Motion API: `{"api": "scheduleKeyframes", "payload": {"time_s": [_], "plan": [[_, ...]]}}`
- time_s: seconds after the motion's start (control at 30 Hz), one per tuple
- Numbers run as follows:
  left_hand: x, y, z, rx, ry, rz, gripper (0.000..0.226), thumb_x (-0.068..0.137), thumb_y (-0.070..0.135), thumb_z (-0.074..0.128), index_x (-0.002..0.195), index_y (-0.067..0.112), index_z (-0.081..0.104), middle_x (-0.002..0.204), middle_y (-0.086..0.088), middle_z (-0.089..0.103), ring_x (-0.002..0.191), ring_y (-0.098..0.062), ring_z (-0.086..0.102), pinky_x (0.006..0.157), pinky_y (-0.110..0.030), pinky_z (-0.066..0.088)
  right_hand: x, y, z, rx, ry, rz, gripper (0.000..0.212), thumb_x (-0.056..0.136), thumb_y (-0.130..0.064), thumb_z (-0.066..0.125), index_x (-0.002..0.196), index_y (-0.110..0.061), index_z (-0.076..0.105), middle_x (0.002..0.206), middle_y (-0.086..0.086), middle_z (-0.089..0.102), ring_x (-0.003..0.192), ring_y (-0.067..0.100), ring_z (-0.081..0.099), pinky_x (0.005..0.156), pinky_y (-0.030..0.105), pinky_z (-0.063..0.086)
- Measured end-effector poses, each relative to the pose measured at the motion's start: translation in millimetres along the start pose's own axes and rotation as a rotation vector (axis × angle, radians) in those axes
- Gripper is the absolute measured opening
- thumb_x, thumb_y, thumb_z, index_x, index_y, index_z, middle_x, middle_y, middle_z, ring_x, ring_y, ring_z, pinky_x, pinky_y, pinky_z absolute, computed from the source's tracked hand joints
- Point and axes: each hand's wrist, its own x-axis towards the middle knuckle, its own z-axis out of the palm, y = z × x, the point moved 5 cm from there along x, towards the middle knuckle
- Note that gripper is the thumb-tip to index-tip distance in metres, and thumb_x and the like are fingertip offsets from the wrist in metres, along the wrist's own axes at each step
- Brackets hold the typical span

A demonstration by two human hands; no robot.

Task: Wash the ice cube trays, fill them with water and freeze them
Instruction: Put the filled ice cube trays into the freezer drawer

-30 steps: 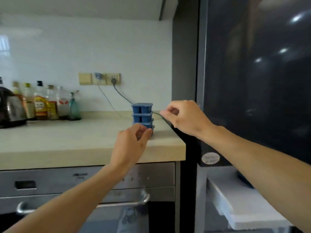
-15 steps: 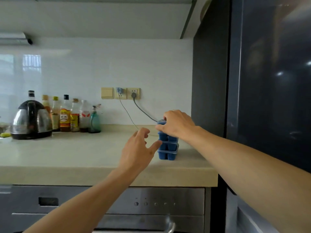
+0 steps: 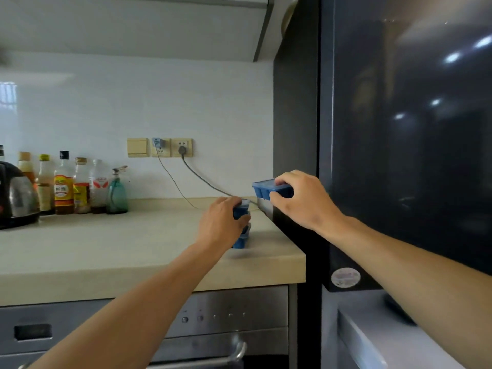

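A small blue ice cube tray [image 3: 265, 190] is held in the air above the right end of the beige countertop [image 3: 119, 249], gripped by my right hand [image 3: 300, 199]. Below and to its left, a short stack of blue ice cube trays [image 3: 241, 227] stands on the countertop near the dark fridge. My left hand [image 3: 222, 222] wraps around the stack's upper tray and hides most of it.
A dark glossy fridge door [image 3: 404, 129] fills the right side, with an open white compartment [image 3: 386, 336] below. A kettle [image 3: 16, 201], several bottles [image 3: 64, 185] and a cable [image 3: 202, 179] sit at the back. An oven [image 3: 186, 328] is under the counter.
My right hand has lifted the top tray off the stack and carried it up and to the right. My left hand has closed on the remaining stack.
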Motion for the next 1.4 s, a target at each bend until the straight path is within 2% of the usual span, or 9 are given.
{"api": "scheduleKeyframes", "payload": {"time_s": [0.1,0.27,0.43,0.53,0.63,0.87,1.03,1.23,1.4], "plan": [[0,3,-2,0.001,0.044,-0.008,0.014,0.094,0.022,0.064,0.107,0.022,0.071,0.107,-0.001,0.067,0.091,-0.022,0.059,0.070,-0.031,0.039,-21,6,-22,0.004,0.013,-0.029,0.030,0.090,-0.032,0.068,0.114,-0.014,0.070,0.109,0.000,0.065,0.098,0.015,0.061,0.083,0.037,0.058],[-16,29,-7,-0.048,0.159,0.055,0.016,0.095,0.025,0.066,0.110,0.024,0.071,0.110,0.002,0.068,0.084,-0.013,0.055,0.068,-0.028,0.040,-55,18,-62,0.028,0.062,-0.061,0.028,0.089,-0.030,0.070,0.112,-0.014,0.069,0.106,-0.002,0.064,0.097,0.016,0.062,0.078,0.031,0.058],[-57,85,-3,-0.143,0.226,0.184,0.029,0.093,0.030,0.071,0.121,0.024,0.071,0.113,0.007,0.071,0.086,-0.006,0.059,0.077,-0.026,0.050,-99,41,-103,0.027,0.139,-0.036,0.031,0.082,-0.044,0.061,0.103,-0.022,0.064,0.099,-0.007,0.063,0.086,0.008,0.059,0.068,0.011,0.046],[-90,121,10,-0.175,0.218,0.253,0.030,0.091,0.032,0.073,0.119,0.023,0.072,0.114,0.009,0.072,0.093,-0.007,0.065,0.081,-0.019,0.046,-134,67,-128,0.041,0.169,0.031,0.028,0.079,-0.049,0.059,0.093,-0.027,0.049,0.089,-0.009,0.061,0.078,0.010,0.059,0.061,0.019,0.048],[-119,151,35,-0.197,0.133,0.283,0.032,0.091,0.036,0.072,0.122,0.024,0.071,0.121,0.008,0.071,0.100,-0.010,0.067,0.083,-0.022,0.052,-171,99,-147,0.011,0.159,0.102,0.032,0.077,-0.049,0.061,0.092,-0.025,0.046,0.087,-0.005,0.060,0.076,0.013,0.058,0.060,0.026,0.049],[-165,189,116,-0.247,-0.107,0.289,0.035,0.093,0.042,0.069,0.125,0.027,0.070,0.126,0.010,0.069,0.107,-0.008,0.066,0.092,-0.031,0.056,-247,187,-150,-0.079,0.019,0.290,0.031,0.082,-0.036,0.074,0.089,-0.026,0.046,0.084,-0.008,0.057,0.074,0.011,0.056,0.062,0.029,0.048],[-177,199,189,-0.175,-0.312,0.243,0.033,0.093,0.045,0.065,0.123,0.034,0.068,0.120,0.015,0.070,0.105,-0.008,0.065,0.090,-0.032,0.055,-283,255,-119,-0.127,-0.146,0.434,0.038,0.079,-0.050,0.073,0.082,-0.031,0.039,0.089,-0.010,0.045,0.074,0.010,0.049,0.059,0.023,0.036],[-167,194,275,-0.072,-0.467,0.141,0.026,0.094,0.045,0.063,0.117,0.033,0.068,0.116,0.013,0.069,0.103,-0.015,0.065,0.086,-0.036,0.054,-299,320,-65,-0.149,-0.384,0.580,0.046,0.080,-0.057,0.076,0.084,-0.030,0.039,0.096,-0.009,0.038,0.073,0.017,0.051,0.063,0.032,0.045],[-152,182,332,0.006,-0.524,0.075,0.019,0.094,0.041,0.064,0.109,0.031,0.069,0.108,0.006,0.069,0.097,-0.022,0.065,0.082,-0.040,0.055,-292,355,-31,-0.143,-0.443,0.621,0.047,0.082,-0.050,0.078,0.084,-0.027,0.037,0.098,-0.003,0.037,0.069,0.020,0.049,0.054,0.028,0.031]]}}
